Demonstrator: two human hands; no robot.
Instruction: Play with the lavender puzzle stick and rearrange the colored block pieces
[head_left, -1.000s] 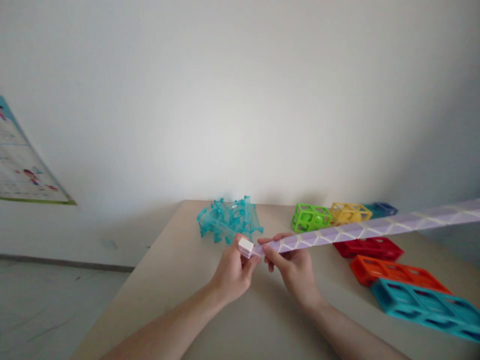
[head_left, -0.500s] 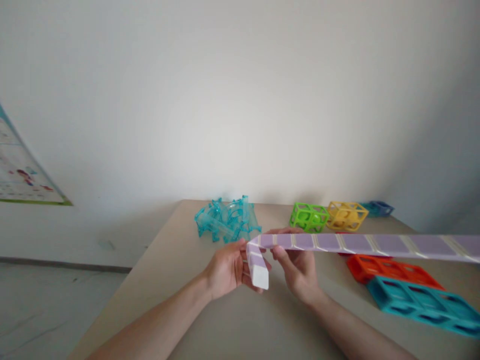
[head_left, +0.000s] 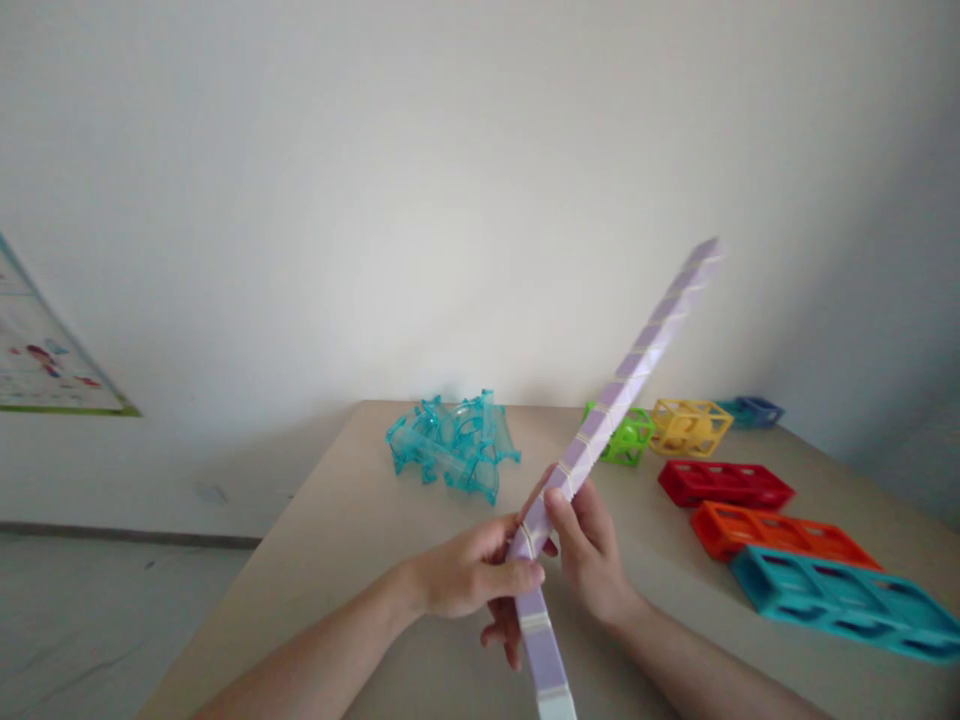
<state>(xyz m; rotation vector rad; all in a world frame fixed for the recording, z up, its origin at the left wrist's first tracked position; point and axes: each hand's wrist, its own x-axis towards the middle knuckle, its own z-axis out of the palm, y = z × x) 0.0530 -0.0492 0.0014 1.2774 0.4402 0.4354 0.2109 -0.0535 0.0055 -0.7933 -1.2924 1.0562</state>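
A long, narrow purple segmented strip [head_left: 619, 390] with pale bands and a white end slants up to the right over the table. My left hand [head_left: 472, 575] is closed around its lower part, thumb across the top and fingers beneath. Just above that, my right hand [head_left: 596, 550] pinches the strip, its thumb on the near face. The strip bends slightly between the hands, and its white end runs out of view at the bottom. Part of a green open-frame block [head_left: 634, 430] is hidden behind the strip.
Translucent teal track-like pieces [head_left: 454, 440] lie heaped at the table's back left. A yellow frame block [head_left: 690, 428] and blue pieces [head_left: 754, 412] stand at the back right. Red [head_left: 724, 483], orange [head_left: 784, 535] and teal [head_left: 847, 600] frame blocks lie along the right. A wall [head_left: 480, 200] rises behind.
The strip has swung from pointing right to slanting up and away, and its sharp bend has straightened. My left hand has closed on it. The red block has come into fuller view.
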